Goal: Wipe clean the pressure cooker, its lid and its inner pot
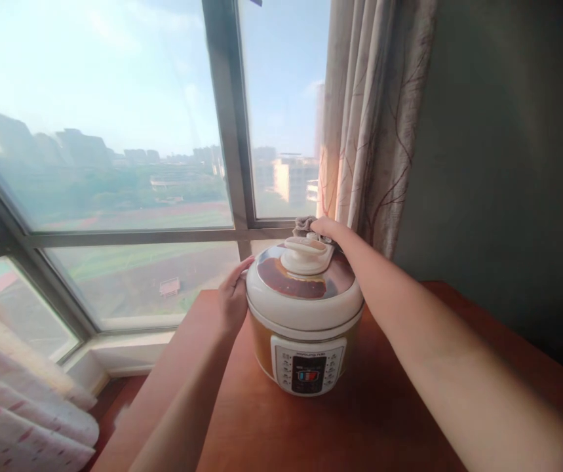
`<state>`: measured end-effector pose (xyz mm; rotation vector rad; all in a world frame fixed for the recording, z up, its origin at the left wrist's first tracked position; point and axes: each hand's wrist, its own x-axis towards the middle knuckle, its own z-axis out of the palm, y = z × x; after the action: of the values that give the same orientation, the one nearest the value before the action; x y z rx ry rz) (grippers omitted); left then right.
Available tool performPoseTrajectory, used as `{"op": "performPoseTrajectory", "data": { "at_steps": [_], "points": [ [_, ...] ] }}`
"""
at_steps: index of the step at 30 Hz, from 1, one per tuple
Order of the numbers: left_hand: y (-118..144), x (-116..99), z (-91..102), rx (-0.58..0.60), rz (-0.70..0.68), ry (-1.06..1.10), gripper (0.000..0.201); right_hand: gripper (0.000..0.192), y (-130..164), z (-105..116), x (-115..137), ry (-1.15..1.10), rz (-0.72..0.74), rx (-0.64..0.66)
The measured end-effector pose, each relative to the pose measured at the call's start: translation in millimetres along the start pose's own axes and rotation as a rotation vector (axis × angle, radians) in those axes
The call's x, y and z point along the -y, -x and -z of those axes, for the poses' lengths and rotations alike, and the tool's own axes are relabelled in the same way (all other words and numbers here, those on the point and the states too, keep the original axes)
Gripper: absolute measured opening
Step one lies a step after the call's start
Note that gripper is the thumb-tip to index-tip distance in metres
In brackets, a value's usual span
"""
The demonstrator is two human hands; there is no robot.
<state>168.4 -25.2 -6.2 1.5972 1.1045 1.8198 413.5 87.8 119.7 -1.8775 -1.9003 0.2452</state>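
Note:
An electric pressure cooker point(305, 328) with a white body, a shiny lid and a white lid handle point(305, 252) stands on a reddish wooden table point(310, 426). Its control panel faces me. My left hand point(232, 298) lies flat against the cooker's left side, steadying it. My right hand point(328, 231) reaches over the far edge of the lid and presses a grey cloth point(305, 225) against it there. Most of the cloth is hidden behind the lid handle and my hand.
A large window point(128, 164) with a grey frame fills the left and middle, right behind the table. A patterned curtain point(374, 118) hangs just beyond the cooker at the right, next to a dark wall point(507, 164). Pale fabric point(16, 400) lies at the lower left.

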Motion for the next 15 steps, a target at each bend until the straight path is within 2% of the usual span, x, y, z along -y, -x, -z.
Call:
{"op": "performPoseTrajectory", "data": {
  "at_steps": [7,15],
  "points": [
    [0.9,1.6,1.4,-0.002,-0.016,-0.048,0.034,0.032,8.7,7.4,25.4,-0.014,0.117,0.159],
    [-3.8,8.0,2.4,0.021,-0.053,-0.003,0.034,0.026,53.9,30.2,42.7,0.073,0.284,0.159]
  ]
}}
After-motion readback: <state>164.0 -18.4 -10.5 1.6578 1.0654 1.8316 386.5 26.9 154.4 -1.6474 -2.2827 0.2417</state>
